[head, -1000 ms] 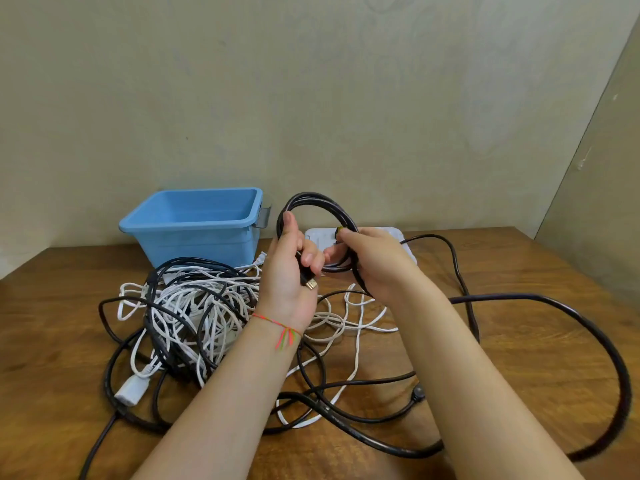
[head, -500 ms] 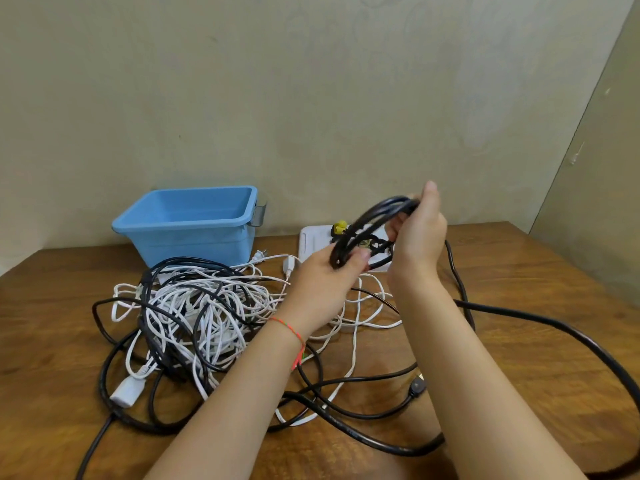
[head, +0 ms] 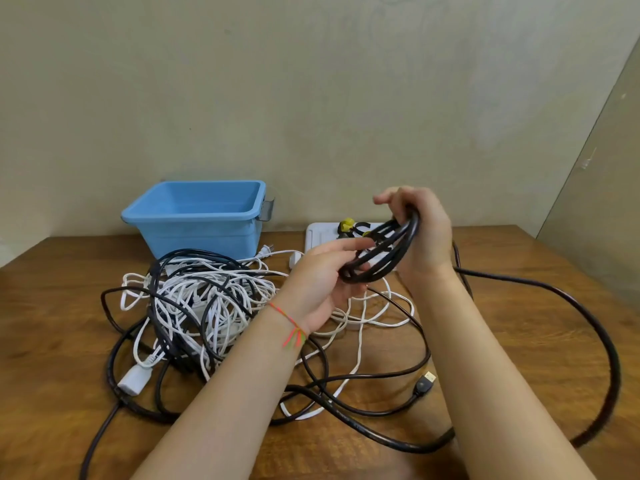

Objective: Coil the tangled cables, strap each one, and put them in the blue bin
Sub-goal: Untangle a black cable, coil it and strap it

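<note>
- Both hands are up over the middle of the worktop [head: 554, 306], sharing a small black coil [head: 381, 258] of several loops, tilted so it runs from low left to high right.
- The right hand [head: 420, 233] has its fingers curled over the coil's upper end, gripping the loops together.
- The left hand [head: 322, 282] is palm-up under the lower end, thumb laid along the top of the loops and fingers wrapped beneath (a red-and-green thread bracelet [head: 294, 332] shows at that wrist).
- The blue bin [head: 201, 220] stands at the back left against the wall, well apart from the coil; nothing shows on the part of its inside that can be seen.
- In front of the bin lies the tangle of white and black cables [head: 197, 299], with a white socket end [head: 133, 381] at its near left edge.
- A thick black cable [head: 588, 323] sweeps in a wide loop round the right side of the worktop and back under the forearms.
- A black USB plug [head: 425, 384] lies on the wood between the forearms.
- Behind the coil sits a white tray [head: 320, 235] holding yellow and black straps [head: 348, 226], partly hidden by the hands.
</note>
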Available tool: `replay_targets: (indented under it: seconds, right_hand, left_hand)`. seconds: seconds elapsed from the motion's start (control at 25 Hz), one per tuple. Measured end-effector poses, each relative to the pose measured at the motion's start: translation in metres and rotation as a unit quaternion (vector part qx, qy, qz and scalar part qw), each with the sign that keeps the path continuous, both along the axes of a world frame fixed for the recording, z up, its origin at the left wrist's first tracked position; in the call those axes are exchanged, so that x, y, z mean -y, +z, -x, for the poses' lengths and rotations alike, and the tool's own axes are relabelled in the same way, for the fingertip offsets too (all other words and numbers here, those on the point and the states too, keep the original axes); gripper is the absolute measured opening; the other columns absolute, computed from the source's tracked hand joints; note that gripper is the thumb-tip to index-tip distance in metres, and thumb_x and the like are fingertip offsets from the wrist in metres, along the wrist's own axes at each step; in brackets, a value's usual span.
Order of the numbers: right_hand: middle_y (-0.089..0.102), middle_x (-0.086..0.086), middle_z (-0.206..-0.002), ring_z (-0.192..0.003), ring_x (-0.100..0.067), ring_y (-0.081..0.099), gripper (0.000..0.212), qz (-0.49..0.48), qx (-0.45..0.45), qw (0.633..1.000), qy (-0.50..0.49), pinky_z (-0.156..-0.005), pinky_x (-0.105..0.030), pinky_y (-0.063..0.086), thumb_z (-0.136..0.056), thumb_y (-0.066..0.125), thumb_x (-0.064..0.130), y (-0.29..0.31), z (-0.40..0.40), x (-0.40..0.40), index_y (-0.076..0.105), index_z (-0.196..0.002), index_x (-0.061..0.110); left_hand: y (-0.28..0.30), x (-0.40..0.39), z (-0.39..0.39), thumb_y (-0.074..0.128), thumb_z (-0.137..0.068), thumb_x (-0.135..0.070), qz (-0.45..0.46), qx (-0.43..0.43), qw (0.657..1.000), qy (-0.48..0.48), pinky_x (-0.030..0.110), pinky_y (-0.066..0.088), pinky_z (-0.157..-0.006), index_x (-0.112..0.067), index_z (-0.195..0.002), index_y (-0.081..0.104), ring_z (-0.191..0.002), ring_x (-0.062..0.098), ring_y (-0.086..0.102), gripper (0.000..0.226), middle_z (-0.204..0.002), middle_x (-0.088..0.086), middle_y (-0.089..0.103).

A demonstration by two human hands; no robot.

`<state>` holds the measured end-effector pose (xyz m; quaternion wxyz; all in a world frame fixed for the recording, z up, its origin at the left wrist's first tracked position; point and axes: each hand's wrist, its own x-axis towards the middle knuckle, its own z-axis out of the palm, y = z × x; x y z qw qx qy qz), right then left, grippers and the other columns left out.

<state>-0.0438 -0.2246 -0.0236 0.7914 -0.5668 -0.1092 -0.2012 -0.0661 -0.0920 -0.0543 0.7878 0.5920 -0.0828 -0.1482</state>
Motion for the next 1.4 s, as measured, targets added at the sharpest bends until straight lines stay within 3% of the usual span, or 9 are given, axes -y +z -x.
replay_targets:
  seconds: [0.12,0.24,0.28,0.36,0.48,0.88,1.04,1.2,1.4]
  right_hand:
    - [0.065,-0.004,-0.117,-0.114,-0.018,0.057,0.032,0.147,-0.091,0.985,-0.006,-0.092,-0.03,0.045,-0.091,0.043,0.016,0.002,0.0,-0.004,0.074,-0.095,0.024]
    - [0.057,0.0,-0.135,-0.127,-0.017,0.05,0.041,0.289,-0.181,0.939,-0.037,-0.105,-0.032,0.041,-0.099,0.039,0.009,-0.001,0.0,-0.001,0.058,-0.134,0.017]
    - [0.057,-0.001,-0.136,-0.128,-0.018,0.051,0.041,0.305,-0.194,0.931,-0.04,-0.106,-0.033,0.041,-0.099,0.041,0.009,-0.005,0.003,-0.001,0.055,-0.138,0.015]
    - [0.059,-0.002,-0.135,-0.124,-0.019,0.054,0.042,0.318,-0.181,0.929,-0.06,-0.103,-0.033,0.045,-0.098,0.048,0.008,-0.01,0.01,-0.002,0.054,-0.139,0.014]
    - [0.067,0.002,-0.122,-0.105,-0.012,0.064,0.043,0.297,-0.121,0.945,-0.065,-0.08,-0.02,0.051,-0.091,0.06,0.001,-0.001,0.028,0.004,0.059,-0.13,0.018]
    - [0.072,-0.005,-0.116,-0.109,-0.017,0.068,0.037,0.242,-0.004,0.963,0.119,-0.093,-0.032,0.056,-0.092,0.052,-0.011,0.026,0.096,0.037,0.064,-0.12,0.011]
    - [0.071,-0.006,-0.114,-0.104,-0.014,0.069,0.03,0.242,-0.019,0.964,0.105,-0.088,-0.028,0.057,-0.098,0.053,-0.001,0.029,0.107,0.041,0.062,-0.124,0.01]
    - [0.073,-0.002,-0.101,-0.09,-0.007,0.07,0.021,0.342,0.001,0.939,0.037,-0.08,-0.021,0.057,-0.101,0.052,0.015,0.033,0.111,0.032,0.063,-0.118,0.01]
    - [0.071,-0.008,-0.09,-0.075,-0.022,0.071,0.012,0.457,-0.005,0.889,-0.012,-0.075,-0.046,0.059,-0.098,0.057,0.014,0.034,0.109,0.018,0.056,-0.11,0.013]
  left_hand:
    - [0.0,-0.002,-0.003,0.036,-0.096,0.008,0.001,0.018,0.992,0.122,0.035,0.055,-0.064,-0.028,-0.119,0.06,-0.078,0.023,0.066,0.048,-0.104,0.015,0.059]
    - [-0.002,-0.014,-0.008,0.041,-0.09,0.008,-0.03,0.079,0.974,0.211,0.035,0.053,-0.077,-0.052,-0.117,0.051,-0.11,0.036,0.062,0.066,-0.132,0.018,0.055]
    - [-0.002,-0.016,-0.005,0.041,-0.091,0.006,-0.045,0.092,0.971,0.214,0.03,0.051,-0.075,-0.053,-0.121,0.046,-0.102,0.03,0.066,0.066,-0.124,0.016,0.059]
    - [-0.002,-0.015,0.003,0.04,-0.097,0.004,-0.052,0.09,0.975,0.196,0.027,0.05,-0.069,-0.038,-0.132,0.041,-0.067,0.015,0.061,0.055,-0.088,0.007,0.06]
    - [-0.002,-0.013,0.014,0.04,-0.099,0.003,-0.03,0.029,0.989,0.139,0.034,0.051,-0.071,-0.007,-0.121,0.05,-0.061,0.014,0.053,0.025,-0.073,0.005,0.052]
    - [0.009,0.033,0.061,0.065,-0.093,-0.009,0.013,-0.023,0.998,0.056,0.027,0.048,-0.051,-0.011,-0.092,0.065,-0.046,0.012,0.039,0.003,-0.055,-0.001,0.037]
    - [0.017,0.027,0.066,0.069,-0.088,-0.031,-0.135,0.039,0.978,0.155,0.04,0.052,-0.079,-0.01,-0.08,0.065,-0.072,0.02,0.059,0.023,-0.067,0.003,0.057]
    - [0.042,0.006,0.078,0.07,-0.088,-0.034,0.032,0.09,0.993,0.072,0.032,0.048,-0.062,-0.01,-0.079,0.06,-0.041,0.009,0.036,0.028,-0.045,-0.005,0.03]
    - [0.069,-0.027,0.087,0.034,-0.077,-0.086,-0.027,0.038,0.998,0.031,0.026,0.036,-0.048,-0.017,-0.063,0.042,-0.037,0.009,0.019,0.07,-0.049,-0.004,0.019]
